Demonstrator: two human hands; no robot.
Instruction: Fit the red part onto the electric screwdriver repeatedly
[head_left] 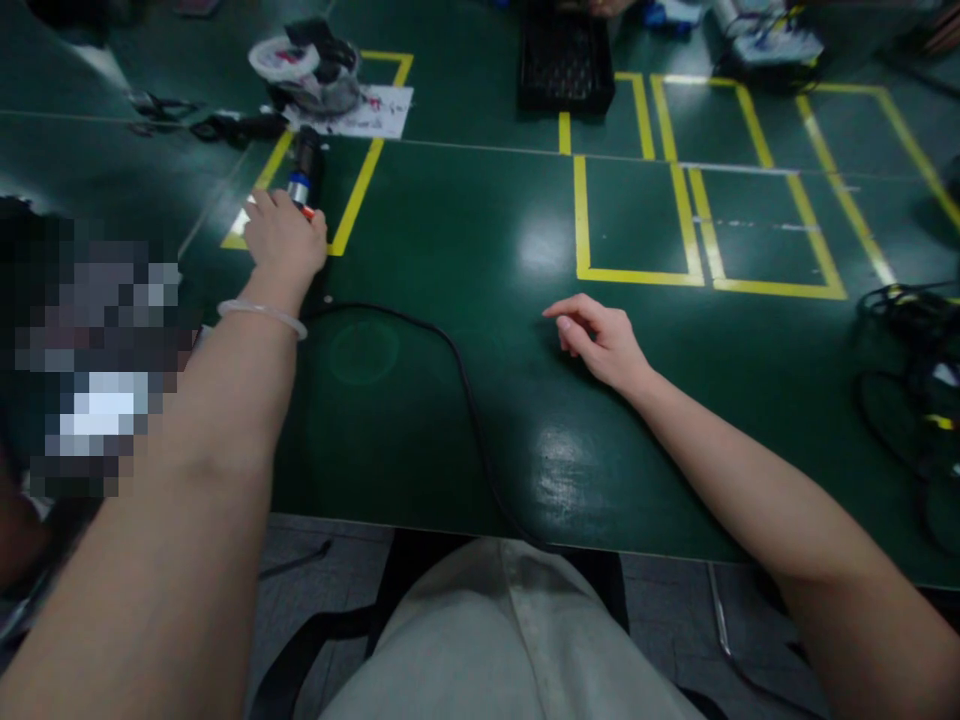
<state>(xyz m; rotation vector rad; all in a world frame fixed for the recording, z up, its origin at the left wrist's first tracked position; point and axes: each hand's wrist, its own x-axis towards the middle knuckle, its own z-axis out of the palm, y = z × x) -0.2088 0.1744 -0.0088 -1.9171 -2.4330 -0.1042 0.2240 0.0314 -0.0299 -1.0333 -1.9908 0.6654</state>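
Note:
My left hand (285, 235) reaches to the far left and is closed around a dark corded tool that looks like an electric screwdriver (303, 165). Its black end, blue ring and silver collar show beyond my fingers, with a bit of orange by the thumb. The rest of it is under my hand. From near there a black cord (457, 365) curves across the green table to its front edge. My right hand (600, 340) is at the middle right over the table, holding nothing, with its index finger stretched out and the other fingers loosely bent.
Behind the tool, a bag-like bundle (307, 70) sits on a white paper (386, 110). A black tray (566, 60) stands at the back. Yellow tape outlines (637, 277) mark the table (450, 220). Black cables (919, 340) lie coiled at the right; wired equipment (772, 40) sits back right.

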